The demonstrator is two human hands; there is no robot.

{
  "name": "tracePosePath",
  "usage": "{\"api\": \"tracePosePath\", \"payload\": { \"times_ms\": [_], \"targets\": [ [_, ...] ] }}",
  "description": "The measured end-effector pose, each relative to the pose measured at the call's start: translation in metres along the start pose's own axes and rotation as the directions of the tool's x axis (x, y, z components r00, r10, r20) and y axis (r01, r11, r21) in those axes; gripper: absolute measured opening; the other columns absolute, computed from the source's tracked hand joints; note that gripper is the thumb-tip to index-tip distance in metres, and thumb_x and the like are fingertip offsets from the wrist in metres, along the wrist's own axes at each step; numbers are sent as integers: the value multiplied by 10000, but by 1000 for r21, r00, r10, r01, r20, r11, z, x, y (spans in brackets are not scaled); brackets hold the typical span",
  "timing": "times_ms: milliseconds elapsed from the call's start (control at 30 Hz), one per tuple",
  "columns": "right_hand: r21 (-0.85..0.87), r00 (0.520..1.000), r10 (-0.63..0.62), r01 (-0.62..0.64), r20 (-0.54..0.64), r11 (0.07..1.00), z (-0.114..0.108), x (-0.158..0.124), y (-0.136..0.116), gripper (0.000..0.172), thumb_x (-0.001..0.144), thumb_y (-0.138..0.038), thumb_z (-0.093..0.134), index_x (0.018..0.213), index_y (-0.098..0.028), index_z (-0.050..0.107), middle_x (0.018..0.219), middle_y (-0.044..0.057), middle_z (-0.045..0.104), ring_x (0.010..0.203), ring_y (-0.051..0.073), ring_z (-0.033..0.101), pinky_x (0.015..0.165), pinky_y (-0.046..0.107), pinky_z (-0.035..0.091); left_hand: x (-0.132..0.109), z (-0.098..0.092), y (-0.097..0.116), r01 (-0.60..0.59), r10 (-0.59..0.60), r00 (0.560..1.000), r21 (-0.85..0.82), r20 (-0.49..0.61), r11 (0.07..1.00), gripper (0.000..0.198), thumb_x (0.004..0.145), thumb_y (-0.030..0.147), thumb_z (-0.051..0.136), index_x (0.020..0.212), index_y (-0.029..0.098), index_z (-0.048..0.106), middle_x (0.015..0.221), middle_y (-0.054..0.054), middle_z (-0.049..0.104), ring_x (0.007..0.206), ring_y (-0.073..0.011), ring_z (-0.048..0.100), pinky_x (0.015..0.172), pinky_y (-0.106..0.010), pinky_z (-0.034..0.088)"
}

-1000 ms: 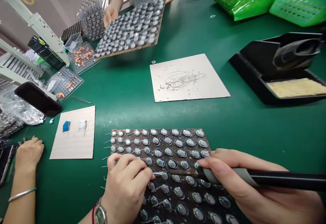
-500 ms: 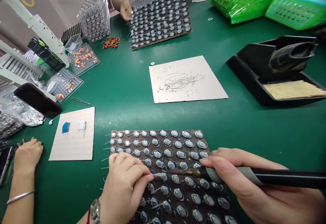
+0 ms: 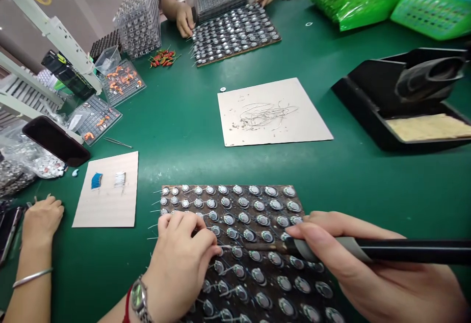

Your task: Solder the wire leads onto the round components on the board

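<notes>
A dark board (image 3: 263,279) bearing rows of small round silver components lies in front of me, with thin wires sticking out past its left edge. My right hand (image 3: 353,259) grips a soldering iron (image 3: 415,252) with a black handle and grey sleeve. Its dark tip lies over the middle of the board, close to one round component (image 3: 237,251). Over the board's left part, my left hand (image 3: 187,259) is closed in a pinch on a thin wire (image 3: 225,247) that runs to that component. Whether tip and wire touch, I cannot tell.
A soldering iron stand (image 3: 408,97) with a yellow sponge is at right. Ahead lies a card (image 3: 309,127) with wire scraps; at left, a card (image 3: 106,210) with blue and white wire bundles. Another person's hand (image 3: 44,217) rests far left. A co-worker opposite handles a similar board (image 3: 235,36).
The co-worker's board opposite has been lowered flat to the table, and one of their hands shifted. My hands and soldering iron stay at nearly the same spot; the view shifted slightly.
</notes>
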State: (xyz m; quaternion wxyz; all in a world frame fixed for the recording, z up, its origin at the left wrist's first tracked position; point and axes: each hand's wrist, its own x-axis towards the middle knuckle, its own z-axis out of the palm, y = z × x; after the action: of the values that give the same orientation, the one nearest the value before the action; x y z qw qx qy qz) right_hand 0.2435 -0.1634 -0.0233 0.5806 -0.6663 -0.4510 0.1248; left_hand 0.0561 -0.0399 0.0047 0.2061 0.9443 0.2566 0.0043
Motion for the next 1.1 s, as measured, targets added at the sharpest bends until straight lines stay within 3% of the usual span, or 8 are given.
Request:
{"api": "tracePosePath", "payload": {
  "times_ms": [167,333,733,1100],
  "targets": [
    [-8,999,28,-28,-21,1000,-1,0,-1,194,889,-293,603,700,-262,637,566,-54,618,450,104,575,443,146,484,3,0,-2,-17,17,1000,0,25,1000,122,919,167,610,804,195,581,887,8,597,847,-180,507,788,-374,328],
    [9,998,70,-70,1,998,1,4,-5,290,881,-300,591,598,-239,602,502,-45,576,395,96,518,399,157,449,3,0,-2,-11,11,1000,-4,26,1000,124,919,164,609,802,191,580,889,6,594,849,-182,504,792,-379,326],
    [16,996,88,-88,33,996,3,3,-5,300,878,-295,588,584,-241,565,453,-61,493,378,88,475,388,157,424,4,2,-4,-8,8,1000,-30,13,1000,130,909,153,616,791,198,586,864,8,582,833,-176,507,775,-373,336],
    [-1,996,88,-88,17,996,4,3,-5,322,875,-326,589,563,-246,585,501,-43,587,361,105,488,367,187,429,3,4,-5,-10,9,1000,-41,-10,999,130,908,137,608,796,198,586,866,6,577,834,-173,511,781,-370,335]
  ]
}}
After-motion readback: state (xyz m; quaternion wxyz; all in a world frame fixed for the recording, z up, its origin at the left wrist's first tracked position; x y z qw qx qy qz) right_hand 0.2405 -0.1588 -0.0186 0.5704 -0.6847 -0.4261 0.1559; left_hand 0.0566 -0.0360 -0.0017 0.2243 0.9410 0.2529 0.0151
